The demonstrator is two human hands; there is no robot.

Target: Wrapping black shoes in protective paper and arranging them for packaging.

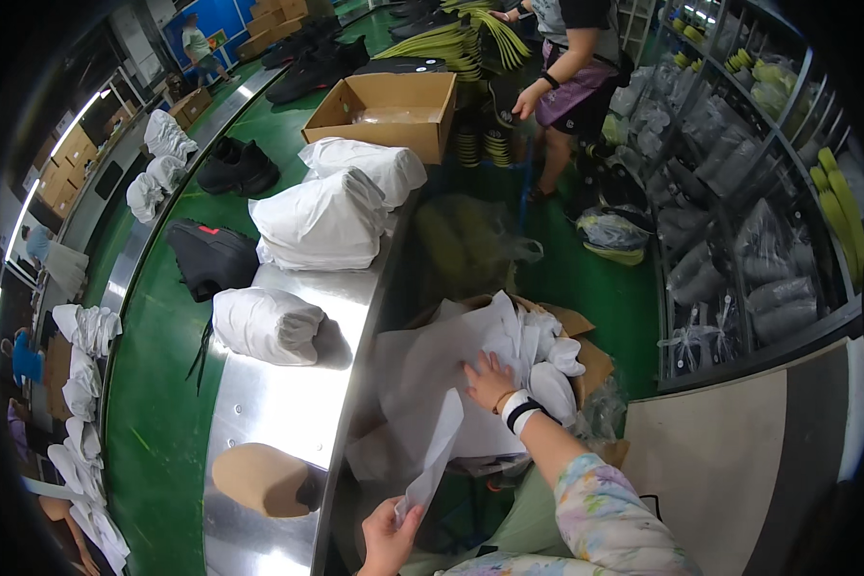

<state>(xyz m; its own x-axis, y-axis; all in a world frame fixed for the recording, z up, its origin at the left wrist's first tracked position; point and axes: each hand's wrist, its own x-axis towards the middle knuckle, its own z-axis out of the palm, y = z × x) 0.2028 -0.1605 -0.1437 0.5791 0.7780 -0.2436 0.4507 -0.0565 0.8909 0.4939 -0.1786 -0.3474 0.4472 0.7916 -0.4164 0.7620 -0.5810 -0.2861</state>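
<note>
My left hand [391,533] is closed on a narrow strip-like edge of white tissue paper [436,451], which stands up from its fingers. Fingers spread, my right hand [491,382] lies flat on a pile of white paper sheets [461,350] in front of me. Crumpled white wads [553,384] sit beside the pile, in a cardboard box [590,355]. Left of my hands, a tan, rounded, foot-shaped piece [259,477] rests on the shiny metal ledge [341,422]. Farther up are paper-wrapped bundles [317,221], one of them [267,326] nearest me.
Black shoes [211,259] stand on the green conveyor belt [154,384]. An open cardboard carton [384,101] is at the far end of the ledge. A co-worker [578,67] stands beyond, near yellow-green insoles [442,43]. Metal racks [739,192] of bagged items line the right.
</note>
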